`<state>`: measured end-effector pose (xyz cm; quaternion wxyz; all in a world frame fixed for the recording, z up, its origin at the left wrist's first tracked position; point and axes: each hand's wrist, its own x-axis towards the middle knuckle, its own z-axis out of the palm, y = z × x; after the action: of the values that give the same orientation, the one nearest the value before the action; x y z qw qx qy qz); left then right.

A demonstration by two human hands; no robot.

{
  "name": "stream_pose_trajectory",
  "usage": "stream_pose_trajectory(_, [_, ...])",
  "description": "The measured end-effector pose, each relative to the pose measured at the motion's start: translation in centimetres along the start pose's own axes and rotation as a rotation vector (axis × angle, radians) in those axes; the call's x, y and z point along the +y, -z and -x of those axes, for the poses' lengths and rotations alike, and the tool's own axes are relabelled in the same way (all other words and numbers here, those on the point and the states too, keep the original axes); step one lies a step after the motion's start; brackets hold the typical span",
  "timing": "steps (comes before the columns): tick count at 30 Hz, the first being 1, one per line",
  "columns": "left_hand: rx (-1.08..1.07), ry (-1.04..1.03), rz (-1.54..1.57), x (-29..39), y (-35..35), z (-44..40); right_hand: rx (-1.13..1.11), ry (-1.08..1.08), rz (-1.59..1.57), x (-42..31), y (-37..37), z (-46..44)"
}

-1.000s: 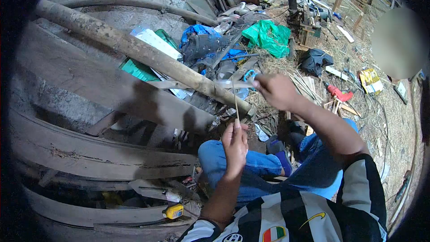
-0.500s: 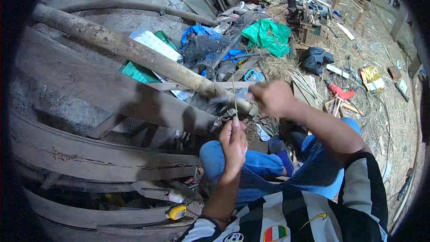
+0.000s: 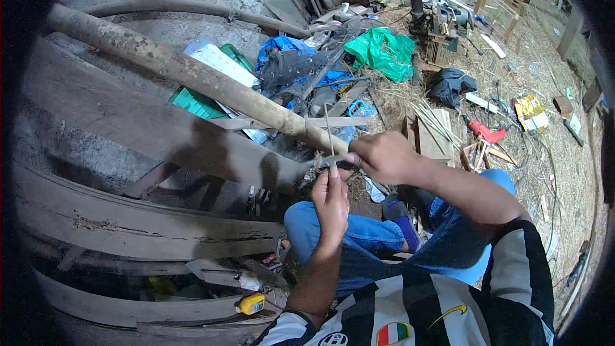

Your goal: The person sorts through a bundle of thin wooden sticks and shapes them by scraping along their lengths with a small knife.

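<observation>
My left hand (image 3: 331,204) is closed on the lower end of a thin, pale stick (image 3: 328,127), which points up and away from me. In my right hand (image 3: 386,157) is a knife; its blade (image 3: 325,162) reaches left across the stick just above my left fingertips. The knife's handle is hidden inside my fist. Just beyond both hands lies the end of a thick bamboo pole (image 3: 243,93).
Wooden planks (image 3: 147,230) fill the left side. A yellow tape measure (image 3: 250,304) rests low on them. On the right are thin sticks (image 3: 437,123), a red power drill (image 3: 485,131) and a black bag (image 3: 452,86). A green plastic bag (image 3: 383,54) lies ahead.
My right hand has moved down and slightly left, bringing the blade close to my left fingers. The stick leans a little more to the left. My left hand has barely moved.
</observation>
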<state>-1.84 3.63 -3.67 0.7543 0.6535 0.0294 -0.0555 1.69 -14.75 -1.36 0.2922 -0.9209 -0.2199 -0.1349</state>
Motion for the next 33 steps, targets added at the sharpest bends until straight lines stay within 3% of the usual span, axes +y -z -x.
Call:
stream_pose_trajectory(12, [-0.039, -0.022, 0.035, 0.5, 0.1, -0.3, -0.03, 0.128, 0.133, 0.8, 0.3, -0.6])
stream_pose_trajectory(16, [-0.006, 0.061, 0.061, 0.1, 0.5, -0.2, -0.026, 0.147, 0.178, 1.9, -0.3, -0.9])
stream_pose_trajectory(22, [-0.033, 0.065, -0.001, -1.2, 0.8, 2.6, -0.048, -0.298, 0.326, 8.8, 0.6, -3.4])
stream_pose_trajectory(28, [0.03, 0.055, 0.043, -0.5, 1.4, 1.6, 0.089, -0.356, 0.157, 5.9, 0.9, -3.0])
stream_pose_trajectory(33, [0.035, 0.023, 0.055, 0.3, 0.4, 0.8, 0.079, -0.247, -0.145, 1.1, 1.4, -1.4])
